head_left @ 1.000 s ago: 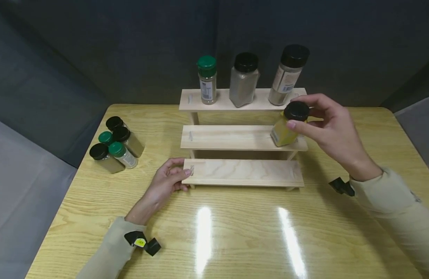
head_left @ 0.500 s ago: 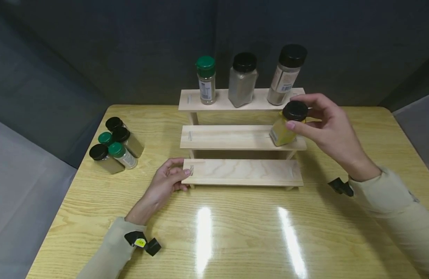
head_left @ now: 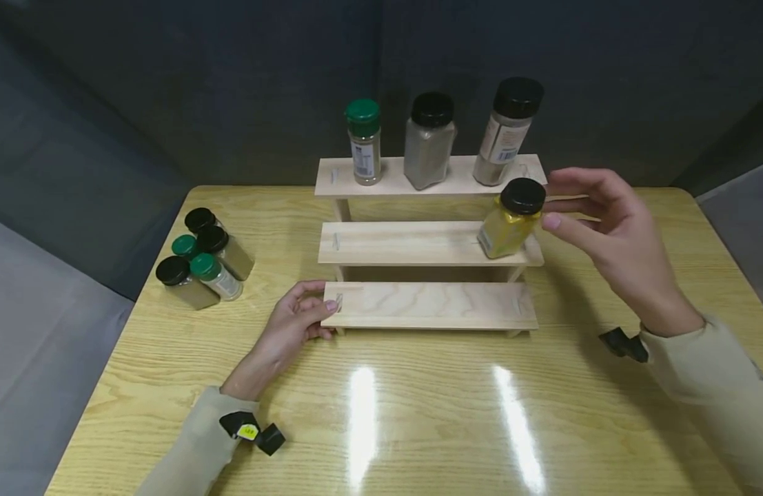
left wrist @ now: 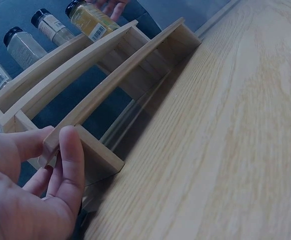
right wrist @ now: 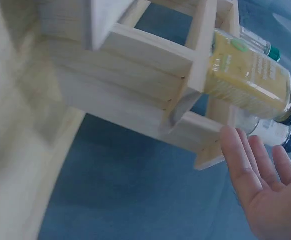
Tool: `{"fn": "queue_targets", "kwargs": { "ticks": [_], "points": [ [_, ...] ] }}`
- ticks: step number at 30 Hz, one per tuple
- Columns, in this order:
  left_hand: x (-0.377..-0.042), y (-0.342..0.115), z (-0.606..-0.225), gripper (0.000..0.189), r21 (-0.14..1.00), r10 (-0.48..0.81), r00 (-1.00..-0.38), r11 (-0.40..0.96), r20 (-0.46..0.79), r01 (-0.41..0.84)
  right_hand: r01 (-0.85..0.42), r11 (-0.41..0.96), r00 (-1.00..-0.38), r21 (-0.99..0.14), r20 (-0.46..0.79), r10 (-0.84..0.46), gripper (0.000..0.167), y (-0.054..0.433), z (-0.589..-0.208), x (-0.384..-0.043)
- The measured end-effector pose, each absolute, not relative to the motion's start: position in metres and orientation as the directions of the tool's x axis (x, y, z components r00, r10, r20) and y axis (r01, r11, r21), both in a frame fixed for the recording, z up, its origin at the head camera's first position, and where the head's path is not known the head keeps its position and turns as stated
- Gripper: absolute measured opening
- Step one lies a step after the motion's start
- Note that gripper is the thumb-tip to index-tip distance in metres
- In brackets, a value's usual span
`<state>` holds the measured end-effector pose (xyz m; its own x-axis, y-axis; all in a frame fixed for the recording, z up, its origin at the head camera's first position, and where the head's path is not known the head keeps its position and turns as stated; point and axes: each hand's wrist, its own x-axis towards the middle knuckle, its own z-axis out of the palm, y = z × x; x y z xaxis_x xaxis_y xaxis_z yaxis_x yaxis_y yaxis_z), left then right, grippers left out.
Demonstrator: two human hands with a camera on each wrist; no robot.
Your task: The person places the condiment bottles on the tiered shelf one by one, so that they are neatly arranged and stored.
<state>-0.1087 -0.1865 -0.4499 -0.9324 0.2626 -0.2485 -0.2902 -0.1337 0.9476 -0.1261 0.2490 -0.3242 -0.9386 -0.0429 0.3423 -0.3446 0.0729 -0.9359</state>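
Observation:
A three-step wooden rack [head_left: 431, 303] stands on the table. My left hand [head_left: 297, 317] grips the left end of its lowest step, thumb on top and fingers curled beneath, as the left wrist view [left wrist: 50, 185] also shows. On the right end of the middle step stands a spice jar [head_left: 507, 231] with yellow contents and a black lid. My right hand [head_left: 617, 234] is just right of this jar, apart from it, with fingers spread and nothing in them. In the right wrist view the jar [right wrist: 250, 75] stands free of the hand [right wrist: 265, 185].
The top step carries a green-capped shaker [head_left: 364, 145], a square black-lidded jar [head_left: 429, 148] and a tall black-lidded jar [head_left: 504, 141]. Several more spice jars [head_left: 198, 293] cluster on the table's left side. A dark curtain [head_left: 263, 89] hangs behind the rack.
My right hand has let go of the yellow jar and drawn back to the right. The jar stays on the middle step. My left hand keeps its grip on the rack.

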Motion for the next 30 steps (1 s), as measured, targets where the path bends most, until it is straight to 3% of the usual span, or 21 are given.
{"fn": "queue_targets", "kwargs": {
  "ticks": [5,8,15,24,30],
  "points": [
    [-0.109,-0.186,-0.449,0.046,0.949,0.263,-0.933,-0.132,-0.245,-0.287,-0.344,-0.094,-0.938,-0.934,0.347,-0.018,0.04,0.262,-0.337,-0.12],
    [-0.109,-0.186,-0.449,0.046,0.95,0.264,-0.933,-0.13,-0.244,-0.285,-0.316,-0.127,-0.948,-0.94,0.318,0.001,0.034,0.269,-0.347,-0.115],
    [-0.109,-0.186,-0.449,0.047,0.95,0.263,-0.933,-0.126,-0.245,-0.285,-0.105,-0.123,-0.994,-0.987,0.11,-0.027,0.029,0.286,-0.379,-0.107],
    [-0.108,-0.187,-0.449,0.046,0.946,0.257,-0.931,-0.125,-0.259,-0.298,0.074,0.039,-0.982,-0.997,-0.08,-0.17,0.031,0.283,-0.412,-0.098],
    [-0.109,-0.187,-0.45,0.048,0.947,0.258,-0.931,-0.123,-0.259,-0.298,0.113,0.126,-0.976,-0.986,-0.134,-0.171,0.029,0.272,-0.42,-0.094]
  ]
}}
